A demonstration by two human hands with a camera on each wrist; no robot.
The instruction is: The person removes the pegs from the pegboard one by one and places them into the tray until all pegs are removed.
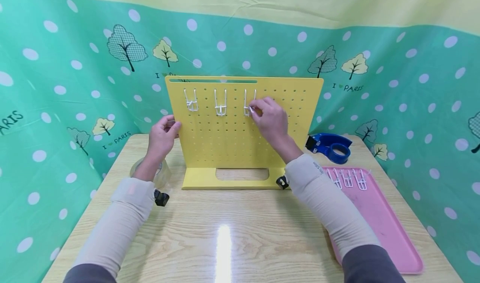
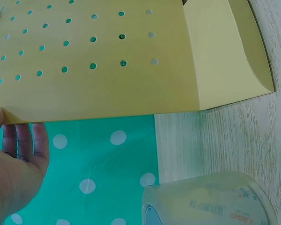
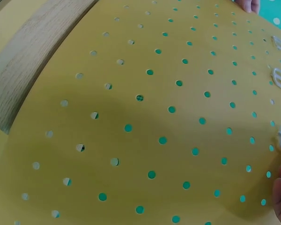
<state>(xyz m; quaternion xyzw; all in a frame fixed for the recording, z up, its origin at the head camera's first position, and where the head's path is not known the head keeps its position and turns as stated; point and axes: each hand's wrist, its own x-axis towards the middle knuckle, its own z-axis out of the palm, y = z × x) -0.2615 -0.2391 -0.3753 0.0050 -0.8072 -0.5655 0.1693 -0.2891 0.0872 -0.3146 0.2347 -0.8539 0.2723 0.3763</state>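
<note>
A yellow pegboard (image 1: 225, 145) stands upright on its base on the wooden table. My left hand (image 1: 161, 137) grips its left edge, thumb on the front and fingers behind, as the left wrist view also shows. Two white wire hooks, a left one (image 1: 192, 106) and a middle one (image 1: 221, 108), hang in the upper holes. To their right, a third white wire hook (image 1: 245, 100) sits against the board in the same row. My right hand (image 1: 273, 118) pinches this hook near its lower end, and the fingers partly cover it. In the right wrist view the right fingers (image 3: 280, 192) show only at the edge.
On the right lies a pink tray (image 1: 386, 229) with several white wire hooks (image 1: 348, 179) at its far end. Behind it stands a blue tape dispenser (image 1: 330, 145). A wide roll of clear tape (image 2: 215, 201) is beside the board's left side. A patterned curtain (image 1: 240, 37) surrounds the table.
</note>
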